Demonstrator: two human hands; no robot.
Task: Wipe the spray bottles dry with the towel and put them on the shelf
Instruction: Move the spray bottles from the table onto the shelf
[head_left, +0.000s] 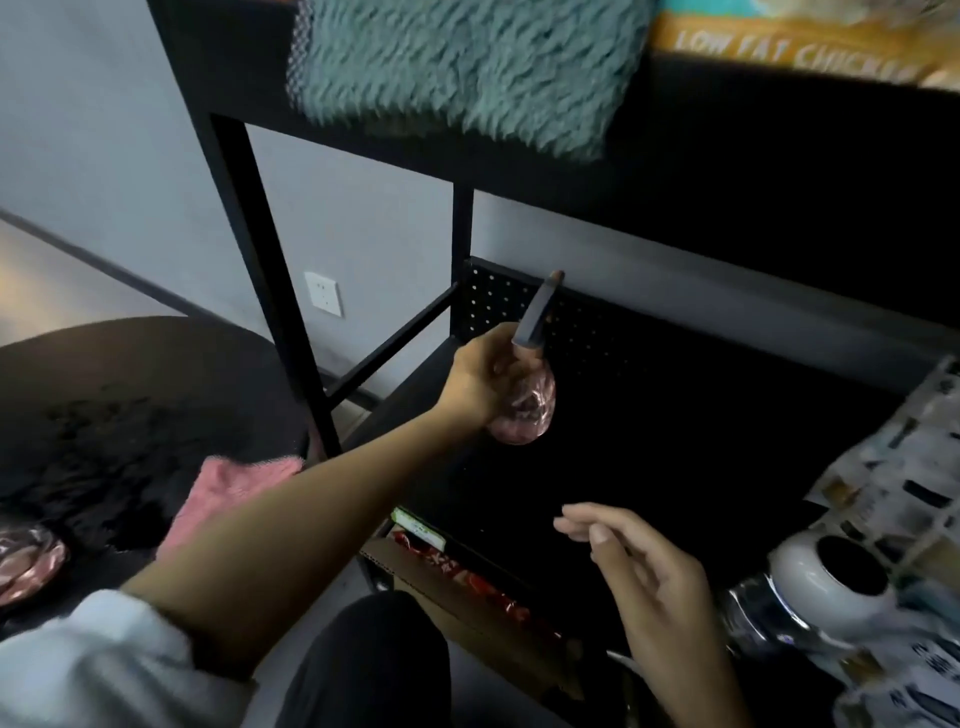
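Left hand (480, 376): grips the neck of a pink spray bottle (524, 413), fingers curled round it, arm stretched from a white sleeve (88, 670).
Right hand (644, 577): holds nothing, fingers loose and apart, low in front of the shelf.
Shelf (675, 415): black metal frame with dark boards and a perforated back panel (498, 301), against a grey wall (104, 130) with a white socket (323, 292).
Bottle position: at the left end of the middle board, before the perforated panel; contact between base and board cannot be told.
Bottle axis: near upright, round body low, dark spray head (540, 312) up and leaning away to the right.
Pink towel (228, 493): lies on a round black table (130, 389), left.
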